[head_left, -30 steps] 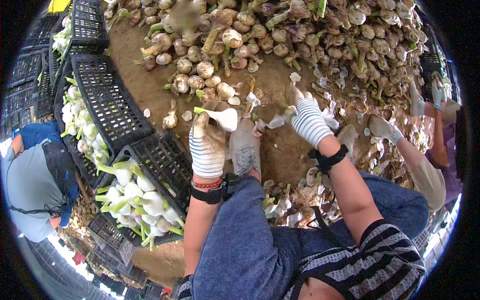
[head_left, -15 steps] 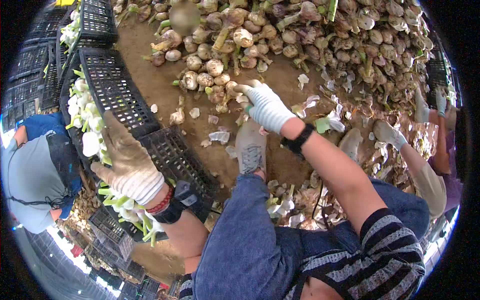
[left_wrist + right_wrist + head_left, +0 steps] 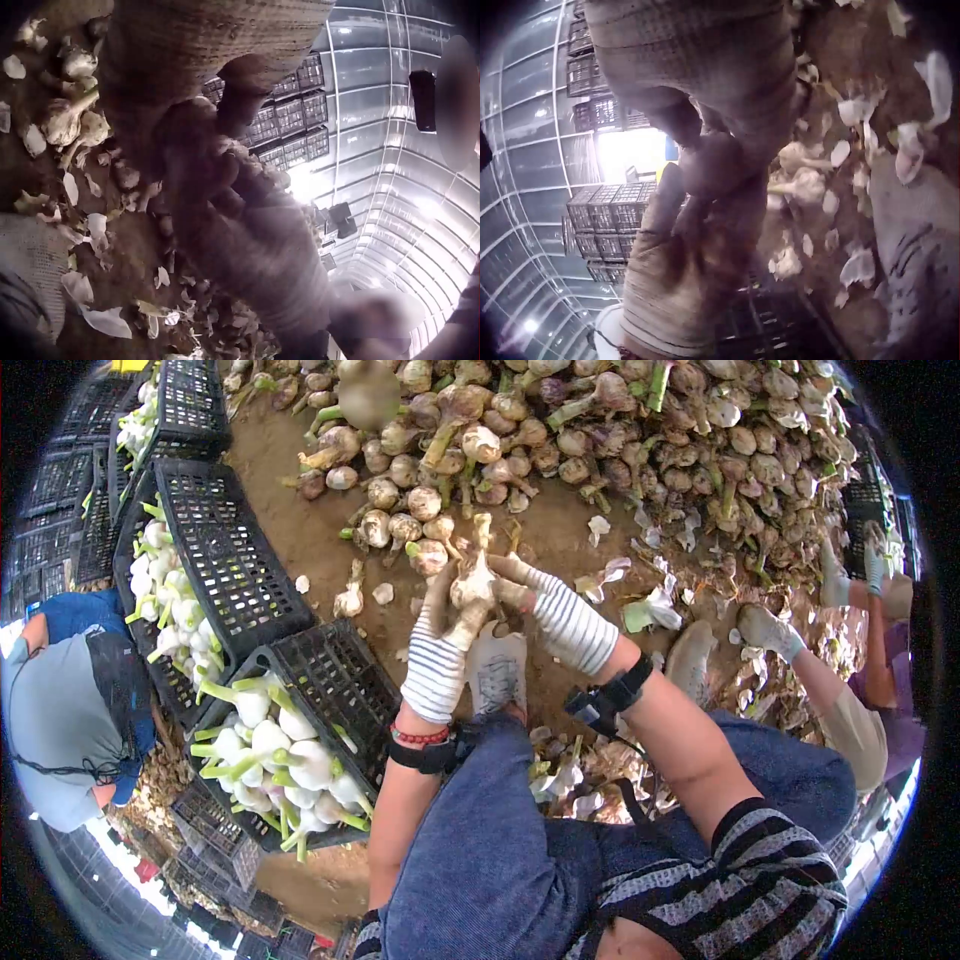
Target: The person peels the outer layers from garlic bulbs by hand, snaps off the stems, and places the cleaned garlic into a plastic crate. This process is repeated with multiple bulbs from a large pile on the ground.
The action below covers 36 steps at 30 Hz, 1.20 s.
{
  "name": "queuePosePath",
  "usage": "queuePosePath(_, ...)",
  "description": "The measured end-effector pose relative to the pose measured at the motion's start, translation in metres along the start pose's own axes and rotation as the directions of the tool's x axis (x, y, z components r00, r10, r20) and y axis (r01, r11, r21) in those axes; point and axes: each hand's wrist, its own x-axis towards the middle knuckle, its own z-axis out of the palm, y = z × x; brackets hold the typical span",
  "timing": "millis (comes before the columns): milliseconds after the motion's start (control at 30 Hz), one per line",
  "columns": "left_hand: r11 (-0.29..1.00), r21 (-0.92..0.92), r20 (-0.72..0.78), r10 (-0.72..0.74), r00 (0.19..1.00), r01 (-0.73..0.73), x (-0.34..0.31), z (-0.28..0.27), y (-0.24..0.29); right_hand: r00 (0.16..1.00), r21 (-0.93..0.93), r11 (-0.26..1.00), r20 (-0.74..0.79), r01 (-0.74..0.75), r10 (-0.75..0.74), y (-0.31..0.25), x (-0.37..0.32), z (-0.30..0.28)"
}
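In the head view both gloved hands meet over the ground at an unpeeled garlic bulb (image 3: pixel 472 586), its stalk end standing up. My left hand (image 3: pixel 432 655) holds the bulb from the left, thumb and fingers about its lower part. From the right, my right hand (image 3: pixel 565 615) grips the bulb with its fingertips. Dirt-stained gloves cover both hands. In the left wrist view the bulb is mostly hidden by the left hand (image 3: pixel 202 56) and the right hand (image 3: pixel 240 240). Fingers overlap in the right wrist view too, dark and blurred.
A black crate (image 3: pixel 335 685) of peeled white garlic (image 3: pixel 268 745) stands at the left, beside another filled crate (image 3: pixel 225 550). Ahead lies a large heap of unpeeled garlic (image 3: pixel 680 450). Peeled skins (image 3: pixel 655 605) litter the ground near my shoes (image 3: pixel 497 670). Other people sit on both sides.
The left hand first held a peeled white bulb, then reached spread over the left crate without it. The right hand reached to the small pile; now both hands hold an unpeeled garlic bulb together.
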Motion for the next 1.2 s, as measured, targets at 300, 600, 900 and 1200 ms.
queuePosePath(300, 0.933, 0.321, 0.073, 0.148, 0.986, -0.164, 0.001, 0.012, -0.004, 0.993, -0.324, 0.945, -0.085, 0.048, -0.080, -0.018, -0.006, -0.011)
queuePosePath(600, 0.983, 0.169, 0.045, 0.060, 0.997, -0.067, -0.003, 0.017, 0.004, 0.996, -0.495, 0.868, -0.058, 0.025, -0.062, -0.038, -0.013, -0.008)
queuePosePath(900, 0.746, 0.486, 0.120, 0.460, 0.880, -0.456, 0.010, 0.015, -0.031, 0.990, -0.518, 0.855, -0.124, -0.006, -0.068, -0.041, -0.021, -0.013)
queuePosePath(1200, 0.875, -0.364, 0.012, -0.339, 0.941, 0.320, 0.019, 0.032, -0.002, 0.981, -0.490, 0.854, 0.016, 0.178, -0.195, -0.037, -0.029, -0.012)
